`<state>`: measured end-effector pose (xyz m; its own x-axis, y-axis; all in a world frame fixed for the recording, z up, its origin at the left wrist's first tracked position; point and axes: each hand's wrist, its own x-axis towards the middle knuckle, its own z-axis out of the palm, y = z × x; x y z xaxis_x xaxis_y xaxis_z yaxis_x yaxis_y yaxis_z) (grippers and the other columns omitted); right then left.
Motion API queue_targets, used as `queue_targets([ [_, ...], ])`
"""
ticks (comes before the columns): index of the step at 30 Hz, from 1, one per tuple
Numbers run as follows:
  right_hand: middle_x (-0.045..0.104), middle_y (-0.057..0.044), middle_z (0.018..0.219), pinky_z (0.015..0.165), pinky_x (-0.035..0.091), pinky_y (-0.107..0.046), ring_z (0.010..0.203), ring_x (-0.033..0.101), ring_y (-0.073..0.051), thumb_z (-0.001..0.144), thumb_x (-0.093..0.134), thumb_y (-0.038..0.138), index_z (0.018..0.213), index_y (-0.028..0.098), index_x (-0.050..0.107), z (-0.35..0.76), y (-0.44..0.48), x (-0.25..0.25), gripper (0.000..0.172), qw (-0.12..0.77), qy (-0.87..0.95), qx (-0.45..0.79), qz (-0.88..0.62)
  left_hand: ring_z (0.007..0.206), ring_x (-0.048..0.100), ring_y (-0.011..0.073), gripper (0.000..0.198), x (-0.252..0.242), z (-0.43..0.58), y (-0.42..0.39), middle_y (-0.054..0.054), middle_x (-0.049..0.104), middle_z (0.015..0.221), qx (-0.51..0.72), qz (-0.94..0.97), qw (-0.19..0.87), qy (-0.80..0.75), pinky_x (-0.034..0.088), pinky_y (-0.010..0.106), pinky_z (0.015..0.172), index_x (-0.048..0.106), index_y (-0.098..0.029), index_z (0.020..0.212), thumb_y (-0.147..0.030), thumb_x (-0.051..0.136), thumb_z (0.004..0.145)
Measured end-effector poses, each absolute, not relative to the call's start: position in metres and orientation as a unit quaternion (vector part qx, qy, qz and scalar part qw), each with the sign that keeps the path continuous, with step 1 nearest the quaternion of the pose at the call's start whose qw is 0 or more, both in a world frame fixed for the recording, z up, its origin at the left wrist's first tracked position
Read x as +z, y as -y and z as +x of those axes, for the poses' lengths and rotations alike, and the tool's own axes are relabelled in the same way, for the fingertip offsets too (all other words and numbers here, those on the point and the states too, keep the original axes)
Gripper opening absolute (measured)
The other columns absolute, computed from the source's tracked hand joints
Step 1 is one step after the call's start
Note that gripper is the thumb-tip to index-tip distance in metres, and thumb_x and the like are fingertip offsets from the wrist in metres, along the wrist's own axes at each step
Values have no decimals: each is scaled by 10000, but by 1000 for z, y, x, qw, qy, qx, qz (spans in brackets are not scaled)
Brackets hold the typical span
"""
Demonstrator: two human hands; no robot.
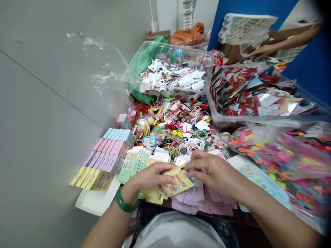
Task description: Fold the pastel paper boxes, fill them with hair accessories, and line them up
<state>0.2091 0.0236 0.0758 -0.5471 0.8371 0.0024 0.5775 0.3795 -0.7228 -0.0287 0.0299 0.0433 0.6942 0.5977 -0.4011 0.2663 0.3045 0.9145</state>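
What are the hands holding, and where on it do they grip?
The left hand pinches a yellow printed card by its left edge; the right hand touches its upper right corner.

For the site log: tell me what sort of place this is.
Likely a small packing room for paper goods: rows of pastel boxes, a clear bin of cut paper, and a left hand and right hand holding a yellow card.

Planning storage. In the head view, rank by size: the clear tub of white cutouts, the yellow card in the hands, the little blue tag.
1. Clear plastic tub
2. Yellow printed card
3. Small blue tag

Nearest the camera, the card may only look bigger than the tag.
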Motion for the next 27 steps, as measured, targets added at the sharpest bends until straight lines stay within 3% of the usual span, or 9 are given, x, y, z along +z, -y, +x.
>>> queue_targets([
  [6, 683, -6, 807, 688, 465, -260, 741, 622, -148, 774, 553, 87, 815, 220, 696, 200, -21, 80, 199, 217, 764, 405, -453, 658, 592, 130, 287, 46, -25, -30, 12, 627, 812, 117, 572, 722, -371, 472, 195, 561, 681, -194, 1027, -361, 711, 795],
  [11, 667, -26, 943, 653, 498, -249, 778, 636, -149, 749, 574, 156, 1010, 226, 591, 202, -20, 76, 270, 295, 686, 477, -464, 589, 549, 106, 270, 49, -21, -26, -10, 552, 749, 165, 545, 718, -401, 400, 167, 454, 615, -181, 912, -408, 704, 797],
  [14, 661, -5, 772, 623, 460, -251, 698, 617, -147, 766, 527, 137, 836, 213, 617, 200, -19, 71, 137, 275, 711, 417, -495, 592, 523, 100, 254, 48, -15, -23, -22, 520, 749, 187, 553, 703, -406, 391, 174, 468, 586, -184, 904, -398, 685, 810],
  [16, 648, 2, 683, 606, 425, -256, 657, 597, -148, 769, 496, 114, 710, 204, 620, 200, -19, 70, 164, 245, 736, 370, -512, 648, 518, 107, 225, 46, -11, -23, -20, 521, 779, 210, 573, 678, -410, 404, 183, 527, 591, -182, 906, -362, 686, 811],
  [18, 664, 5, 689, 606, 420, -255, 657, 601, -150, 765, 494, 102, 729, 209, 662, 203, -21, 73, 202, 218, 750, 371, -502, 721, 513, 120, 200, 43, -8, -23, -14, 529, 809, 231, 596, 648, -414, 412, 196, 603, 609, -176, 899, -326, 696, 801],
  [22, 727, -21, 922, 671, 465, -266, 773, 642, -172, 790, 582, 181, 988, 240, 715, 213, -24, 83, 245, 202, 752, 412, -474, 746, 494, 136, 203, 41, -6, -24, -9, 541, 802, 245, 619, 607, -434, 394, 215, 651, 640, -165, 883, -335, 702, 790],
  [24, 731, -27, 900, 663, 460, -272, 757, 641, -175, 829, 562, 220, 934, 231, 725, 214, -24, 86, 194, 211, 752, 406, -474, 748, 494, 142, 204, 42, -4, -23, -6, 554, 801, 253, 621, 597, -440, 389, 222, 661, 654, -163, 889, -331, 702, 786],
  [27, 716, -14, 774, 618, 428, -260, 674, 621, -158, 864, 457, 174, 772, 219, 709, 209, -23, 86, 272, 201, 770, 410, -445, 765, 505, 152, 203, 47, 2, -19, -4, 585, 820, 265, 626, 591, -434, 382, 230, 682, 674, -170, 927, -287, 716, 767],
])
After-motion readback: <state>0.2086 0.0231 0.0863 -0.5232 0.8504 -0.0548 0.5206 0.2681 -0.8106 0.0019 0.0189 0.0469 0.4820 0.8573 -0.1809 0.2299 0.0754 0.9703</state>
